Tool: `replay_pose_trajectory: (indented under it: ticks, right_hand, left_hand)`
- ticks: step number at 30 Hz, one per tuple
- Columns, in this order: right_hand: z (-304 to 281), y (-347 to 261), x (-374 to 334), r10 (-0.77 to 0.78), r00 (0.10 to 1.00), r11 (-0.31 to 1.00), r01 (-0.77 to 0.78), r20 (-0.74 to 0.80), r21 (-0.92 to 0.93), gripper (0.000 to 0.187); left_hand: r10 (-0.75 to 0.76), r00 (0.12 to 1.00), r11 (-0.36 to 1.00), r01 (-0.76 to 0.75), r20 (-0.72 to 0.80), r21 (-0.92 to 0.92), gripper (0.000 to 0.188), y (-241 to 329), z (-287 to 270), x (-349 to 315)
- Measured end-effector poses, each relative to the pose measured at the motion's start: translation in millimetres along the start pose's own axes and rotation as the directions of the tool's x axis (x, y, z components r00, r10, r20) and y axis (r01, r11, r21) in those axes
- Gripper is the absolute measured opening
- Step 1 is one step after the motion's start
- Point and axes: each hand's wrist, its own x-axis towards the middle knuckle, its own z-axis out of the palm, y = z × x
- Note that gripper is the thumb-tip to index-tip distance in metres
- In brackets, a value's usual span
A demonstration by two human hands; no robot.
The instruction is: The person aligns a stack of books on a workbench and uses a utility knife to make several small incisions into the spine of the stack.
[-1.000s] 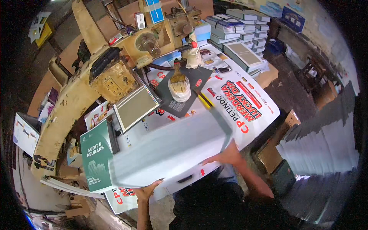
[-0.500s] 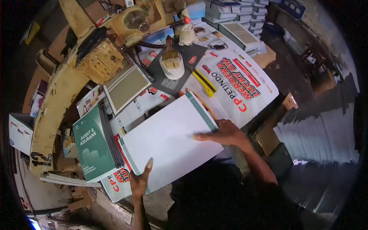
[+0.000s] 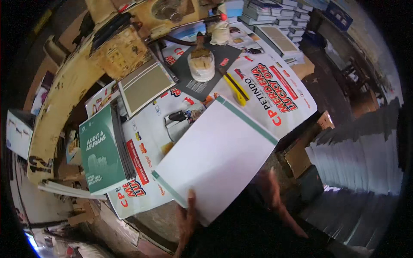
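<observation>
A large white-faced book (image 3: 215, 155), with green strips along two opposite edges, lies tilted over the near side of the table. My left hand (image 3: 188, 215) grips its near left corner, thumb on top and the other fingers mostly hidden underneath. Off the book's near right side, my right hand (image 3: 270, 189) is held in the air, somewhat blurred, its fingers apart and nothing seen in them. To the left lies a stack of green-covered books (image 3: 103, 150). Beyond the white book, a yellow cutter knife (image 3: 236, 89) rests on the printed poster sheet (image 3: 297, 105) covering the table.
A brush (image 3: 200, 49) stands in a white glue pot (image 3: 202, 71) on a dark sheet (image 3: 219, 58). Behind the green books is a beige-faced book (image 3: 146, 88) beside a yellowish machine (image 3: 118, 53). Book stacks (image 3: 275, 17) stand at the back; a tall paper stack (image 3: 357, 159) is at right.
My right hand has let go of the book's right edge and drawn back toward me. The book has turned and shifted right and nearer, my left hand moving with it.
</observation>
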Motion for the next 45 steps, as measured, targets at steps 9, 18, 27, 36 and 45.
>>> replay_pose_trajectory:
  ticks: [9, 18, 27, 36, 45]
  right_hand:
    - [32, -103, -14, 0.085, 0.966, 0.991, -0.056, 0.245, -0.124, 0.049]
    - [48, -187, -14, -0.166, 0.979, 0.797, 0.202, 0.115, -0.569, 0.073]
    - [101, -241, -34, -0.262, 0.551, 0.105, 0.832, 0.792, -0.544, 0.084]
    - [197, -290, -49, 0.113, 0.251, 0.000, 0.968, 0.961, -0.252, 0.069]
    - [182, -283, -17, 0.031, 0.294, -0.179, 0.942, 0.955, -0.284, 0.084]
  left_hand:
    - [-0.160, 0.508, 0.722, -0.524, 0.846, 0.452, 0.038, 30, -17, 1]
    - [0.812, 0.214, 0.173, -0.977, 0.543, 0.125, 0.109, 191, 77, 95]
    - [0.763, 0.463, 0.509, -0.860, 0.452, 0.022, 0.096, 147, -1, 120]
    - [0.834, 0.530, 0.552, -0.794, -0.154, 0.256, 0.083, 6, -74, 77]
    - [0.733, 0.616, 0.680, -0.665, -0.288, 0.309, 0.075, -48, -84, 70]
